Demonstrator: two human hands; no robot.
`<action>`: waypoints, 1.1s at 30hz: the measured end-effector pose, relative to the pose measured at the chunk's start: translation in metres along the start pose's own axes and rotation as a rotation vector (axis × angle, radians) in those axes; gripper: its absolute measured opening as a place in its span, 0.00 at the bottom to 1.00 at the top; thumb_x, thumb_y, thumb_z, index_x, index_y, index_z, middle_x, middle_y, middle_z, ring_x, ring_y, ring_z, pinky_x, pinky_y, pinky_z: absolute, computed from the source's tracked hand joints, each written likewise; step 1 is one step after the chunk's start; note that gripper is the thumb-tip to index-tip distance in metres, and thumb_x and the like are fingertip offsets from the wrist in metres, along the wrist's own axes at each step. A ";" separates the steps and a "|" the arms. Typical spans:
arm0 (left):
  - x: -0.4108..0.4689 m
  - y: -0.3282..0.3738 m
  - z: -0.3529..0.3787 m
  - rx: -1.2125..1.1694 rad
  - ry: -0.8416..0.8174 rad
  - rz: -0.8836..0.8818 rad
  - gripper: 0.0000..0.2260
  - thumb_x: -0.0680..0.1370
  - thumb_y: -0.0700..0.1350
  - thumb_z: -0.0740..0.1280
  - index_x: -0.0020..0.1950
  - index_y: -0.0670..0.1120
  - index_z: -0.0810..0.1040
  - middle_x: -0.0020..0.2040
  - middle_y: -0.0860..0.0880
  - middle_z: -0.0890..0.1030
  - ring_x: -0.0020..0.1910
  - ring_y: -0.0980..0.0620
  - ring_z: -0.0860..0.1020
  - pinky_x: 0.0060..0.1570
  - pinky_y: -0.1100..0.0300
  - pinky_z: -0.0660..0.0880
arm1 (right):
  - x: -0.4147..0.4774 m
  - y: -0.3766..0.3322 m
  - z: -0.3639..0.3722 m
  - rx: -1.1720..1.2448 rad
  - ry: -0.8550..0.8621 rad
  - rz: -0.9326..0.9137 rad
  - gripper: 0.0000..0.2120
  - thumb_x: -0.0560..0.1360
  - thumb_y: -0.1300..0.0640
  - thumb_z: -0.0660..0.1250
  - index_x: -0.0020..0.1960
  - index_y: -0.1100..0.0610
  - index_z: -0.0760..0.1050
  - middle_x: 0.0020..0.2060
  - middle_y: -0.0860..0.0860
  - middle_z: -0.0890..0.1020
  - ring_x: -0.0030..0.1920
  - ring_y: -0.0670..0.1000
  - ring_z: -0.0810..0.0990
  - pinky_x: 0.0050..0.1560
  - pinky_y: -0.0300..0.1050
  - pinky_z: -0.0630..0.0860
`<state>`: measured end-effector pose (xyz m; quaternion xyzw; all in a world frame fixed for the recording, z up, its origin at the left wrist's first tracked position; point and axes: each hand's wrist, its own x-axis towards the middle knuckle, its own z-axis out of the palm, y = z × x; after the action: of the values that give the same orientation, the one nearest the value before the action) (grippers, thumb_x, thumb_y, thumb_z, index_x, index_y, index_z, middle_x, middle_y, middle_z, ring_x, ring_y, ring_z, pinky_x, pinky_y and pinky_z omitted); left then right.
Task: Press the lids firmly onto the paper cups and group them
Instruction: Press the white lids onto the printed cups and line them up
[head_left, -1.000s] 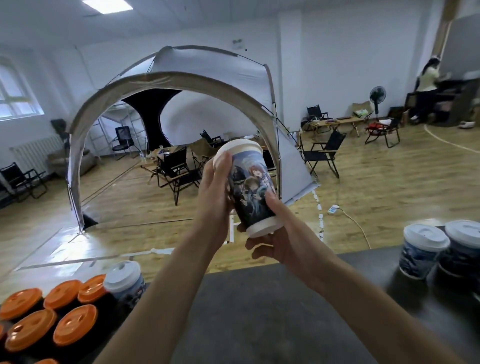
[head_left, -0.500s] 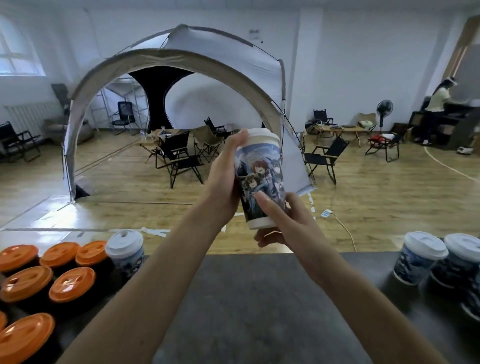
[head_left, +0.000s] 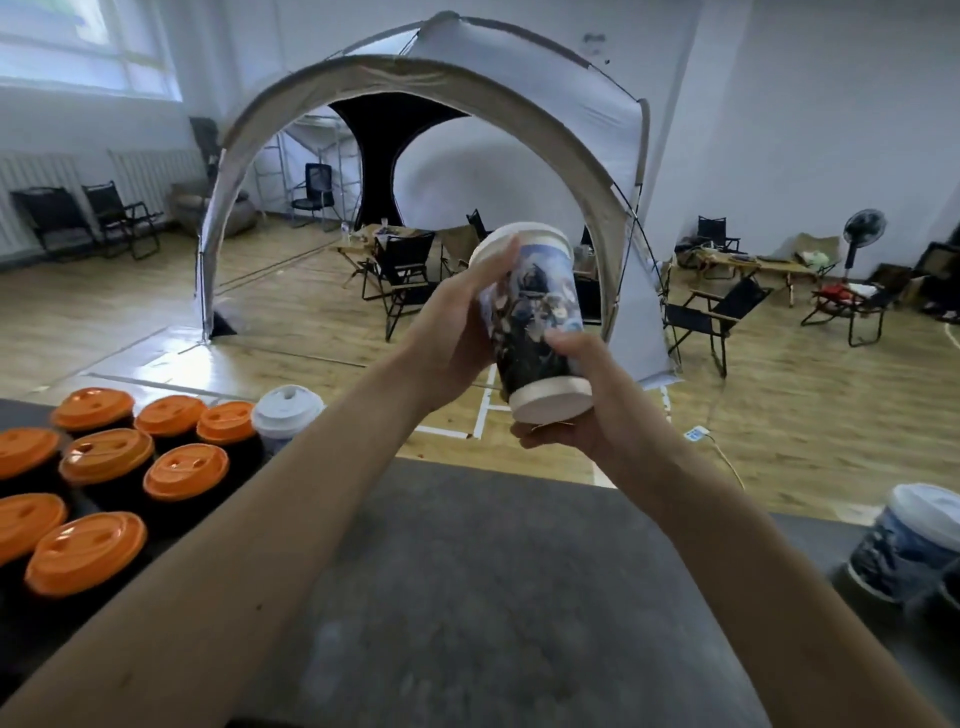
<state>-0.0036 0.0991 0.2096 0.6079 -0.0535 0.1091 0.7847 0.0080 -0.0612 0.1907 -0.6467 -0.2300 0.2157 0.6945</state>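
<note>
**Cup tipped between both hands**

Tipped from its near-upright pose of half a second ago, the blue-printed paper cup (head_left: 535, 312) now leans with its white plastic lid (head_left: 519, 236) toward the upper left and its pale base toward the lower right. It is held in the air at mid-frame, higher in the picture than the far edge of the dark grey counter (head_left: 467, 597). The left hand (head_left: 457, 332) grips the cup's upper side, fingers reaching the lid's rim. The right hand (head_left: 587, 415) cradles the base, thumb pressed on the printed wall. At lower left on the counter stands a cluster of dark cups with orange lids (head_left: 109, 457), with a white-lidded cup (head_left: 288, 410) just beside them. Another white-lidded printed cup (head_left: 914, 540) stands at the right edge.
</note>
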 end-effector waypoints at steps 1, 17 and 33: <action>-0.002 -0.002 -0.001 -0.015 0.008 -0.005 0.24 0.84 0.55 0.60 0.69 0.38 0.76 0.58 0.41 0.83 0.58 0.43 0.82 0.67 0.46 0.74 | -0.003 0.000 0.001 0.026 -0.025 0.020 0.19 0.80 0.45 0.66 0.61 0.60 0.75 0.41 0.59 0.83 0.36 0.56 0.83 0.39 0.51 0.81; 0.000 -0.008 0.022 -0.091 -0.067 -0.022 0.26 0.76 0.51 0.69 0.68 0.36 0.75 0.59 0.37 0.79 0.58 0.37 0.78 0.62 0.43 0.71 | -0.040 -0.010 -0.010 0.510 -0.098 0.176 0.28 0.78 0.36 0.58 0.55 0.61 0.76 0.34 0.58 0.77 0.29 0.51 0.75 0.31 0.43 0.75; 0.008 -0.009 0.025 -0.015 -0.080 0.050 0.35 0.71 0.52 0.74 0.72 0.37 0.69 0.57 0.36 0.81 0.52 0.40 0.82 0.49 0.49 0.82 | -0.047 -0.010 -0.013 0.403 -0.027 0.108 0.28 0.73 0.37 0.60 0.54 0.63 0.75 0.34 0.59 0.79 0.29 0.53 0.75 0.30 0.46 0.77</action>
<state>0.0072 0.0736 0.2096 0.6044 -0.1007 0.1037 0.7835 -0.0221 -0.1008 0.1984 -0.5034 -0.1563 0.3028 0.7940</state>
